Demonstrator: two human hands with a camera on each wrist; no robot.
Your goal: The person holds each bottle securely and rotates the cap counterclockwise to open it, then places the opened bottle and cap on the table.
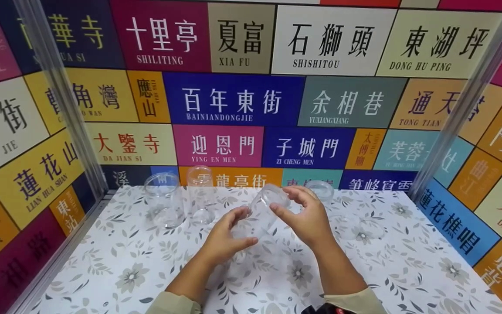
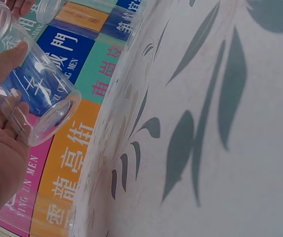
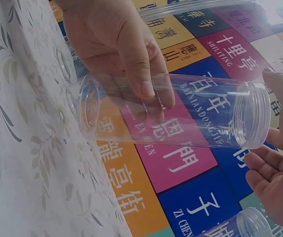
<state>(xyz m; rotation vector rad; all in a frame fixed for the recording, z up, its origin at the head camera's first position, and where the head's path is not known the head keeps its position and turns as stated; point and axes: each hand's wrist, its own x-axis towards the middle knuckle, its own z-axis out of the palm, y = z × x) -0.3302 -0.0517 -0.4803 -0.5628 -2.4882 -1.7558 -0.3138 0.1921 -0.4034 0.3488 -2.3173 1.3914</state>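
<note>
A clear plastic jar (image 3: pixel 200 111) is held tilted above the table, its threaded mouth toward my right hand. My left hand (image 1: pixel 229 240) grips the jar's body near its base, thumb on one side and fingers on the other. At the upper end, my right hand (image 1: pixel 307 213) spans the rim, with thumb and fingertips at opposite sides. Whether a thin clear lid sits on that rim cannot be made out. In the left wrist view the jar (image 2: pixel 47 94) shows its round base, with the left thumb across its wall.
On the floral-patterned table (image 1: pixel 133 279), a wide clear jar (image 1: pixel 164 200) and a narrow clear jar (image 1: pixel 201 196) stand at the back left. Another clear jar (image 1: pixel 320 192) is behind my right hand. Faint clear round shapes (image 1: pixel 364 229) lie to the right. Sign-covered panels (image 1: pixel 233 98) enclose the table.
</note>
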